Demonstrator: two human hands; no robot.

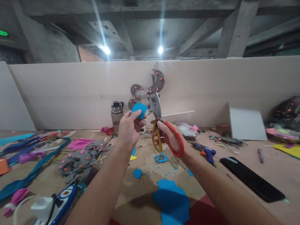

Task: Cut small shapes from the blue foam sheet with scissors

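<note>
Pinched in my left hand (pixel 130 128) is a small blue foam-like piece (pixel 140 110), held up above the table. My right hand (pixel 169 134) grips a pair of scissors (pixel 156 110) with one red and one yellow handle; the blades point upward, slightly parted, just right of the blue piece and apart from it. Below, a large blue sheet with a jagged edge (pixel 172 204) lies near the table's front. A small blue cutout (pixel 137 173) and another blue scrap with a hole (pixel 161 158) rest behind it among tiny blue bits.
Left are grey pieces with pink dots (pixel 80 159), a blue power strip (pixel 56 211) with a white plug, and coloured strips. A bottle (pixel 117 114) stands behind my left hand. Right are a blue glue gun (pixel 205 152), a black phone (pixel 252 178) and a white board (pixel 246 122).
</note>
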